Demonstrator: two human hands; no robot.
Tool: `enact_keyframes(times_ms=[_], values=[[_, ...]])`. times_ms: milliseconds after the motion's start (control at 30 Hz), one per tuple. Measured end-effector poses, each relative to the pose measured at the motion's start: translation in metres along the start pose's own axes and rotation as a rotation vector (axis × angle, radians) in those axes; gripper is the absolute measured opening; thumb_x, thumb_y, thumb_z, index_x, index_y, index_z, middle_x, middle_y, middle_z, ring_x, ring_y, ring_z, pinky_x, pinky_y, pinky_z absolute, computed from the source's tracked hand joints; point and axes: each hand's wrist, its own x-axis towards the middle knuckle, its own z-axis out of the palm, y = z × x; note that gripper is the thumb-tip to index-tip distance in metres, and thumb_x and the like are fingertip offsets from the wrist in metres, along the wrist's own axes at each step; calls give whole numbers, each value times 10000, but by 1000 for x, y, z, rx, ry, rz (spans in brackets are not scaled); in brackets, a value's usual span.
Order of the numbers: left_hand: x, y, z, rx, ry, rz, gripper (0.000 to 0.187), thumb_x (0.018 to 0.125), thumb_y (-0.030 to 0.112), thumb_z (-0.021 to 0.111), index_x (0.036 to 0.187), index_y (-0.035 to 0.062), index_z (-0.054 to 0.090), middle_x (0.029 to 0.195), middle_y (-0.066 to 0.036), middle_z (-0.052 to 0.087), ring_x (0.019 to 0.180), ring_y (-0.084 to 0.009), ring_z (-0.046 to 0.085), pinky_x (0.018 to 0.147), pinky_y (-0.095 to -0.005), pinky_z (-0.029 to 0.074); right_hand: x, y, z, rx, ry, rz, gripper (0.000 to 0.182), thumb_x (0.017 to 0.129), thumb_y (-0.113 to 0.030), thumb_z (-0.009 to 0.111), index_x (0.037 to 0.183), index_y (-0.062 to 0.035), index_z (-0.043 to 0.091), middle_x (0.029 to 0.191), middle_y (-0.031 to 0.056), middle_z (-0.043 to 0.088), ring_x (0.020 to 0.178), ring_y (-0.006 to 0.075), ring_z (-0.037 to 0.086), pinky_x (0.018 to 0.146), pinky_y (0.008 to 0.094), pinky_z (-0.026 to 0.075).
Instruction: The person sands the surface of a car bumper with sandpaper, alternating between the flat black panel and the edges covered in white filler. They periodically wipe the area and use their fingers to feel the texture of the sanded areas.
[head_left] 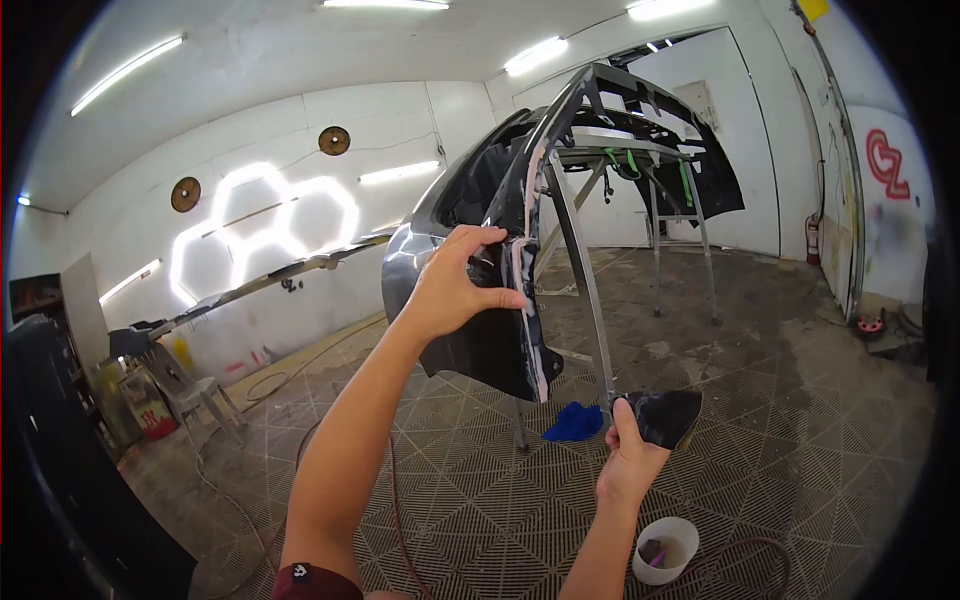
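A dark car bumper (405,290) rests on a metal stand, its near end facing me. Pale filler or primer patches (531,330) run down its edge. My left hand (455,280) lies on the bumper near that edge, thumb and fingers spread apart, fingertips touching it. Lower right, my right hand (626,462) pinches a piece of black sandpaper (665,415) between thumb and fingers, away from the bumper. Part of the sheet's lighter backing shows along one side.
A white bucket (645,570) with liquid and small items stands below my right hand. On the grated floor lies a blue cloth (573,422). Metal stand legs (590,330) rise behind the bumper. A hose (395,500) crosses the floor; a chair (200,390) stands left.
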Motion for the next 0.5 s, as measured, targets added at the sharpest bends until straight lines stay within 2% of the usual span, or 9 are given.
enact_keyframes(times_ms=[67,100,200,233,367,500], values=[[6,-4,-2,-30,-6,-41,780,633,375,975,1263,36,663,1244,-83,633,1232,-242,587,1097,-374,424,-3,2,2,-16,-19,9,236,867,-26,798,1033,-88,642,864,-15,656,646,74,566,541,220,421],[10,-8,-1,-23,44,-12,663,645,362,974,1161,37,716,1134,-63,665,1131,-216,626,1029,-350,460,-5,2,3,-29,-25,-1,236,867,-26,798,1033,-88,642,864,-15,656,646,74,566,541,220,421],[18,-20,-1,-116,19,-97,568,664,347,971,1091,41,754,1062,-57,681,1051,-189,638,964,-325,475,-11,4,6,-43,-44,-16,222,865,-17,796,1014,-85,646,862,-14,657,644,75,567,539,220,426],[19,-22,3,-128,76,-103,467,679,336,966,996,41,790,973,-43,695,961,-166,645,884,-313,488,-13,6,7,-57,-48,-10,219,864,-11,793,1012,-81,647,861,-10,658,644,78,569,539,223,431],[19,-33,10,-191,94,-167,398,710,325,948,954,44,806,917,-40,699,913,-169,653,849,-317,498,-20,12,8,-105,-92,-15,219,864,-1,787,1017,-64,643,861,3,660,646,85,574,540,231,444],[17,-38,20,-144,177,-171,320,797,326,884,947,54,811,906,-62,729,893,-181,676,814,-332,509,-26,16,13,-174,-99,-6,229,862,0,787,1026,-55,638,866,12,661,638,90,574,532,236,446]])
